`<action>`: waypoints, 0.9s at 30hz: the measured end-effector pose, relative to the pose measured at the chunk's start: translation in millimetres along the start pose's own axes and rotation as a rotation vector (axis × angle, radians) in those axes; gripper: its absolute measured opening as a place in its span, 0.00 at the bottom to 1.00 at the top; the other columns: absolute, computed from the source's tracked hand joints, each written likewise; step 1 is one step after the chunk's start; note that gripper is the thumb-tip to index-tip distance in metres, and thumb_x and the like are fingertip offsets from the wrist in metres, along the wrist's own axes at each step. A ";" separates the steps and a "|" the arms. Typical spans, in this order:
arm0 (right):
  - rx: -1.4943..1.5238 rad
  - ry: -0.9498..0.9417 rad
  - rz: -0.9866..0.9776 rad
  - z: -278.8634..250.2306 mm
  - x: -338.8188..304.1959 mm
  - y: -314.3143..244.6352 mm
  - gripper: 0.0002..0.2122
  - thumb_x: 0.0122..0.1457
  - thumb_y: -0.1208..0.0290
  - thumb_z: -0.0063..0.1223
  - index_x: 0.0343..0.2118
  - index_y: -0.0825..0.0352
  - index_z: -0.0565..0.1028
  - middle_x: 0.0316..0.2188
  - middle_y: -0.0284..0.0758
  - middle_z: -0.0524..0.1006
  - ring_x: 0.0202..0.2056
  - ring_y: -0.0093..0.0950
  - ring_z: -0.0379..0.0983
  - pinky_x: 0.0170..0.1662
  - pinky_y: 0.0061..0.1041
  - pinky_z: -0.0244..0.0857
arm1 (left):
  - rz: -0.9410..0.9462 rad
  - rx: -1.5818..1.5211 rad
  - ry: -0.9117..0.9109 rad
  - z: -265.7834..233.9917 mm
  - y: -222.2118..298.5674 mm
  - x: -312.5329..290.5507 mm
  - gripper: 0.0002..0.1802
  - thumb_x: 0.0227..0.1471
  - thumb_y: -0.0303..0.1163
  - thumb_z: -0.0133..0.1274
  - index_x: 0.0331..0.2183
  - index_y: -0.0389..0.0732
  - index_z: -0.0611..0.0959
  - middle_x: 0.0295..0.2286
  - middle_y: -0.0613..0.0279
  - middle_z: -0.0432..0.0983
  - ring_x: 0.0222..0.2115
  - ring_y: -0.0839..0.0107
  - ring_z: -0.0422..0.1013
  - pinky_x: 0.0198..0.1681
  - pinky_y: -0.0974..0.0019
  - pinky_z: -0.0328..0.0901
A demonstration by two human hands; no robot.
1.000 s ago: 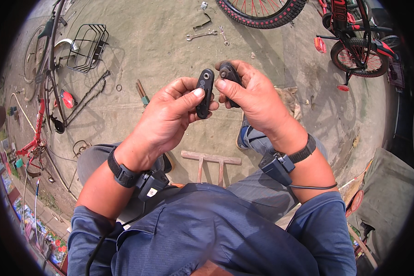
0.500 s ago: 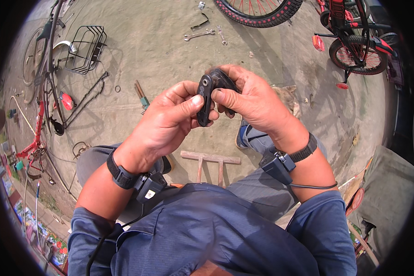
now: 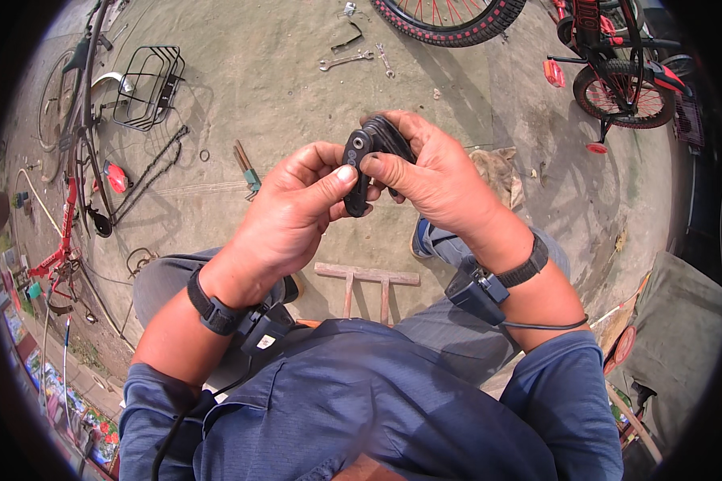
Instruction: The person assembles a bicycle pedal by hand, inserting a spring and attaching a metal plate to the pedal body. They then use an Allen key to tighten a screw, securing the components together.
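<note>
Both hands meet above the ground in front of me, on a black folding multi-tool (image 3: 356, 154) with a round metal pivot at its top end. My left hand (image 3: 285, 204) is closed on its long body, the thumb pressed flat on the near face. Closed on the dark, ribbed stack of parts beside the pivot is my right hand (image 3: 437, 176), its thumb across the body's upper part. The stack leans away from the body to the right. My fingers hide its lower end, so single blades cannot be made out.
Beyond my hands lie wrenches (image 3: 346, 61), green-handled pliers (image 3: 250, 178), a chain (image 3: 156, 170) and a black wire basket (image 3: 146, 88). A red-and-black bicycle (image 3: 618, 88) stands far right, with a tyre (image 3: 457, 36) ahead. A wooden frame (image 3: 367, 275) sits between my knees; a cloth (image 3: 499, 172) lies right.
My right hand has turned slightly and its thumb has slid left over the body. The dark stack now sits closer to the body, less spread out. The left hand's grip is unchanged.
</note>
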State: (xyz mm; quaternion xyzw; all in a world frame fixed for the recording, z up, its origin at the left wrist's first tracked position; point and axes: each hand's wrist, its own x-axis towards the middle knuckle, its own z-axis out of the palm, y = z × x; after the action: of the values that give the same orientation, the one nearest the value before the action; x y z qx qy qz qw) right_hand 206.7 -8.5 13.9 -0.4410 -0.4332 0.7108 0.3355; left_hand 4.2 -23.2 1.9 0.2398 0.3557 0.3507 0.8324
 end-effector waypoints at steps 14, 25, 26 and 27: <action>0.078 0.100 -0.133 7.7 1.3 11.7 0.17 0.68 0.65 0.50 0.53 0.73 0.69 0.42 0.32 0.75 0.42 0.18 0.70 0.45 0.20 0.68 | -0.026 -0.029 0.131 2.2 -5.6 -0.2 0.11 0.61 0.31 0.54 0.44 0.39 0.75 0.39 0.59 0.78 0.40 0.68 0.77 0.46 0.58 0.74; 0.315 0.075 -0.067 10.9 4.6 20.8 0.15 0.69 0.68 0.49 0.53 0.71 0.69 0.45 0.32 0.74 0.47 0.20 0.68 0.54 0.23 0.63 | -0.013 -0.028 0.208 6.6 -7.2 1.4 0.09 0.61 0.29 0.55 0.42 0.39 0.76 0.39 0.62 0.77 0.39 0.72 0.76 0.43 0.66 0.74; 0.323 0.071 -0.059 10.6 4.4 20.4 0.15 0.68 0.68 0.49 0.53 0.71 0.69 0.45 0.32 0.74 0.47 0.20 0.69 0.54 0.23 0.63 | -0.014 -0.020 0.214 6.2 -7.3 1.5 0.09 0.61 0.29 0.55 0.42 0.39 0.76 0.39 0.62 0.77 0.39 0.72 0.76 0.43 0.66 0.74; 0.332 0.068 -0.052 10.4 4.3 20.0 0.15 0.68 0.68 0.49 0.53 0.71 0.69 0.45 0.32 0.74 0.46 0.20 0.69 0.54 0.23 0.63 | -0.013 -0.014 0.218 5.6 -7.5 1.5 0.09 0.61 0.29 0.55 0.42 0.39 0.76 0.38 0.62 0.77 0.39 0.72 0.76 0.43 0.66 0.74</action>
State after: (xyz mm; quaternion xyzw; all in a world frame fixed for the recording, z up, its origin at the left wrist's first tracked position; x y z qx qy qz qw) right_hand 193.6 -16.1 -3.4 -0.3919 -0.3096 0.7485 0.4364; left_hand 12.3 -27.7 0.0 0.1920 0.4431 0.3717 0.7929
